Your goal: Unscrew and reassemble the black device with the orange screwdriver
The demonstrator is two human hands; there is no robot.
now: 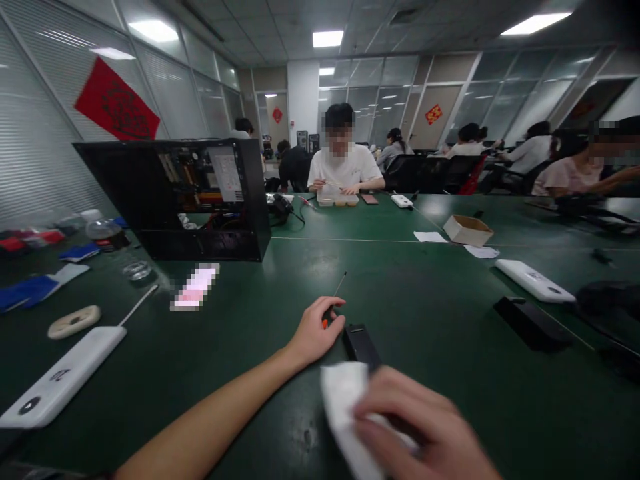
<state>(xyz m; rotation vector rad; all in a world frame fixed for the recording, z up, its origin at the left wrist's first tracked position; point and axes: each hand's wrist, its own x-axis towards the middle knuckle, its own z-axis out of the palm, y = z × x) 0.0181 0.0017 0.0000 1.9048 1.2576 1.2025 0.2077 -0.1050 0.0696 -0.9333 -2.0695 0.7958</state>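
- Our left hand (317, 330) curls its fingers around a slim screwdriver with an orange handle and thin dark shaft (334, 297); the shaft points toward one o'clock, away from us across the dark green worktop (425, 293).
- Our right hand (425, 427) is blurred at the near edge; its fingers pinch a white crumpled cloth (345, 400) that lies at six o'clock from the left hand.
- Between both hands a small black rectangular device (361, 345) lies flat, just beside the left hand's fingertips and touching the cloth's far edge.
- Open worktop spreads at twelve and at three o'clock from the hands.
- At three o'clock, well apart, we see a black flat box (531, 323) and behind it a white oblong power bank (534, 280).
- At nine o'clock, near the worktop's left edge, lies a second white oblong power bank with a cable (63, 377).
- At eleven o'clock an open black computer case (185, 200) stands upright.
- At one o'clock sits a small cardboard box (467, 230).
- Across the worktop a person in a white shirt (344, 170) sits working; others sit along the glass-walled office behind.
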